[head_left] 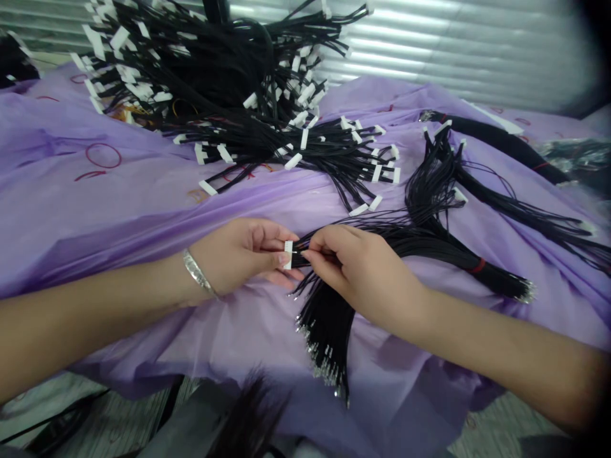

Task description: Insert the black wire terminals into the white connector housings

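My left hand pinches a small white plastic connector between thumb and fingers; a silver bracelet sits on that wrist. My right hand is closed in a pinch on thin black wires that meet the connector's right side. Under my right hand lies a loose bundle of black wires with bare metal terminals at the near ends. Both hands rest over the purple plastic sheet.
A large heap of black wire sets with white connectors fills the back centre. More black wire bundles, one tied with a red band, spread to the right. A corrugated metal wall stands behind. Dark hair shows at the bottom edge.
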`<control>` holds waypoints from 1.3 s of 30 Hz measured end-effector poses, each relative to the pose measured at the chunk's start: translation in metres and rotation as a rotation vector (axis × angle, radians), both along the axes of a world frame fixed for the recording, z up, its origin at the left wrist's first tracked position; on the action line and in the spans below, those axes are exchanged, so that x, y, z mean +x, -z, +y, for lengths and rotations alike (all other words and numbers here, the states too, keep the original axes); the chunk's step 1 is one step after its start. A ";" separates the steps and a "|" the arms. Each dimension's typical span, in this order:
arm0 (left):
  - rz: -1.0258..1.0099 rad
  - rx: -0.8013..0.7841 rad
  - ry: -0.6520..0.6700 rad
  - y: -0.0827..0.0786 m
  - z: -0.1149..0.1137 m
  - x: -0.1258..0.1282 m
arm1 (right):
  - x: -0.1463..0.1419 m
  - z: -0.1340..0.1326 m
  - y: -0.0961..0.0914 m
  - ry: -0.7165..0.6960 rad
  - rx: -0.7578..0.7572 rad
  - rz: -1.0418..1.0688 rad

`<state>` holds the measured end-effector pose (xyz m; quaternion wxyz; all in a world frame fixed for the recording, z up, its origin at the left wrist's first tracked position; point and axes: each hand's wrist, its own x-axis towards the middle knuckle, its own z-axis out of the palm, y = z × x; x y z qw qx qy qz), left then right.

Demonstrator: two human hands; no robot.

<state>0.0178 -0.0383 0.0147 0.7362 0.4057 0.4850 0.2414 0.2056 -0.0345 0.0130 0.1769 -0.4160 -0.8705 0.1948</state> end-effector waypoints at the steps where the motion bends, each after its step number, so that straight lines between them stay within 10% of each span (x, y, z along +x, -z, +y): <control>1: -0.004 0.004 0.001 0.001 0.000 0.000 | -0.001 0.000 0.000 -0.007 0.004 -0.007; 15: -0.070 -0.045 -0.100 -0.005 0.002 0.004 | 0.007 0.000 -0.013 -0.285 0.379 -0.068; 21: -0.074 -0.123 -0.211 -0.006 0.004 0.003 | 0.016 0.004 -0.010 -0.487 0.146 -0.223; 39: -0.058 -0.016 -0.129 -0.003 0.000 0.003 | 0.011 0.001 -0.016 -0.291 -0.222 0.167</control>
